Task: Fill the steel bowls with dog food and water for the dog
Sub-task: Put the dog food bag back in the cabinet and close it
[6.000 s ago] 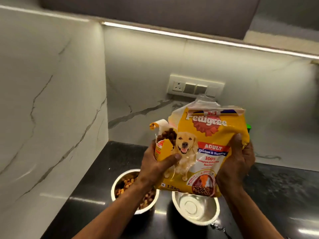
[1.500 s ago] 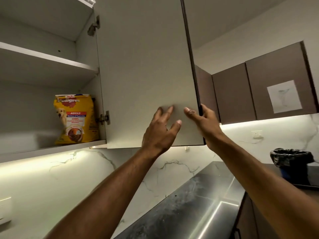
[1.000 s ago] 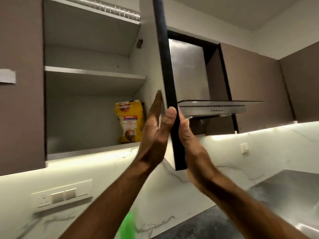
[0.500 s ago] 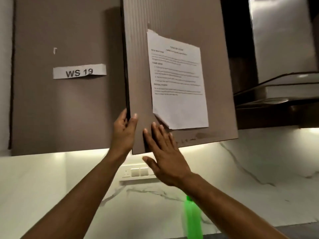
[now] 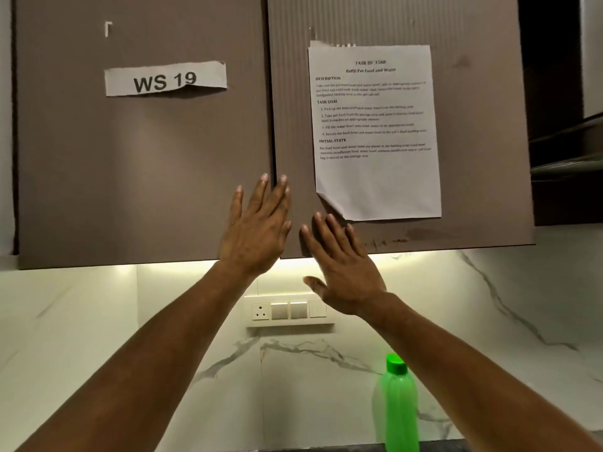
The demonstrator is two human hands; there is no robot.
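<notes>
Fingers on both hands are spread flat and grip nothing: the left hand (image 5: 256, 230) lies palm-forward over the seam where the two wall-cabinet doors meet, and the right hand (image 5: 342, 265) is pressed at the lower corner of the right cabinet door (image 5: 473, 125), its thumb hanging below the door's bottom edge. Half a second earlier that door stood ajar with the left fingers hooked round its edge; now it sits flush beside the left cabinet door (image 5: 130, 174), so the cupboard is shut. The yellow dog food bag seen on the shelf a moment before is therefore hidden behind these doors, which suggests the food part is done and water comes next. Both forearms reach up and forward from the bottom corners of the head view, wrists bent back. A printed task sheet (image 5: 375, 132) is stuck to the right door and a "WS 19" label (image 5: 165, 79) to the left. Below, a green water bottle (image 5: 399, 409) stands against the marble backsplash (image 5: 489, 337), under the switch plate (image 5: 288, 310). The steel bowls are out of view.
</notes>
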